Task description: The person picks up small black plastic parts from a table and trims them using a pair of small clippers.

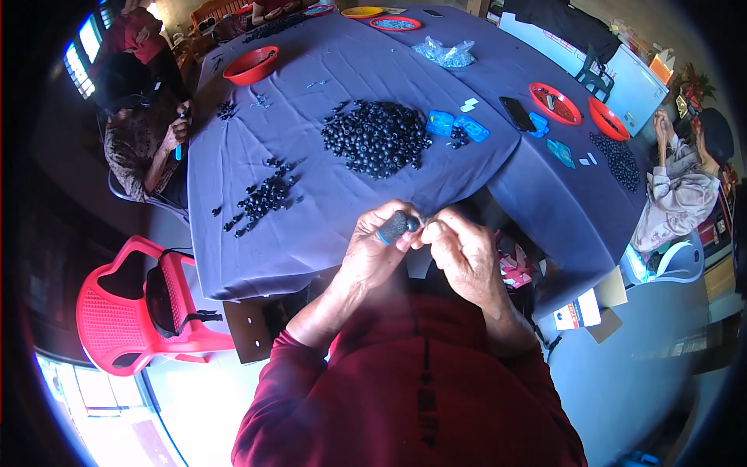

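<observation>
My left hand (pixel 367 251) is closed in front of my chest, just off the table's near edge. It grips a small round black piece (pixel 412 224) in its fingertips. One of its digits wears a dark finger cot (pixel 394 227) with a blue rim. My right hand (pixel 468 257) meets it from the right, its thumb and forefinger pinched beside the black piece. What that pinch holds is too small to make out. Beyond both hands, a large heap of round black pieces (pixel 375 140) lies on the cloth, and a smaller scattered group (pixel 264 198) lies to its left.
A dark cloth covers the table (pixel 311 241). Blue plastic cases (pixel 440 123), a phone (pixel 517 114), a clear bag (pixel 445 53) and red trays (pixel 250 65) stand on it. A red chair (pixel 128 303) is at left. People sit at both sides; open cardboard (pixel 607 311) lies lower right.
</observation>
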Demonstrator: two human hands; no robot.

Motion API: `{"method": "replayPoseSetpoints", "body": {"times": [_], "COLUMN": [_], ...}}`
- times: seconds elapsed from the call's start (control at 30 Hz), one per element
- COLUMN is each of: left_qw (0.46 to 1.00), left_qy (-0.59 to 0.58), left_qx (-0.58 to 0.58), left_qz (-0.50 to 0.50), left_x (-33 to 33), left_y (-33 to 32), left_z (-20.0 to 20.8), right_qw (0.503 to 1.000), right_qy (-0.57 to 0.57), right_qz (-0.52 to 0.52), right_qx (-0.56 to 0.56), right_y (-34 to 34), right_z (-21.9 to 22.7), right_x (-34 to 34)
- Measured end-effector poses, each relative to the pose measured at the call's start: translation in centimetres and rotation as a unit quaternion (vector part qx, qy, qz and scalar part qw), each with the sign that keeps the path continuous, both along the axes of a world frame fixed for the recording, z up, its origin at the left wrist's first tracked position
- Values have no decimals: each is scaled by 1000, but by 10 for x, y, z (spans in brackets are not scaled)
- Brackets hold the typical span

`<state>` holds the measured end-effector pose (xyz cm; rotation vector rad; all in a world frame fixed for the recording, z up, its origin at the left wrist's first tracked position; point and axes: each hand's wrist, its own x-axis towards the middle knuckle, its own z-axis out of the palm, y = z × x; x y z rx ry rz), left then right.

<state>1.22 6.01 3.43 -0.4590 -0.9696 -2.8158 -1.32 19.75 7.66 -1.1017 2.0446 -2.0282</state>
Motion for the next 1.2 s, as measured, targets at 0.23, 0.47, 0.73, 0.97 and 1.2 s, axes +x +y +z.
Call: {"method": "replayPoseSetpoints", "body": {"times": [0.23, 0.47, 0.73, 0.97, 1.2], "left_qw": [999, 994, 997, 993, 994], "left_qy": [32, 78, 65, 95, 55], "left_qx": [-37, -76, -33, -69, 27], "left_qz": [7, 27, -24, -12, -92], "left_x": [5, 0, 0, 2, -3], "left_y": [1, -3, -1, 0, -3], "left_z": [8, -4, 2, 4, -5], "right_qw": [999, 998, 997, 1000, 999], "right_qy": [37, 20, -25, -4, -35], "right_qz": [-21, -5, -28, 9, -19], "right_qx": [27, 56, 68, 1, 20], "right_y": [1, 5, 6, 2, 1], "right_z": [-6, -9, -5, -3, -15], "right_x": [-5, -7, -5, -4, -6]}}
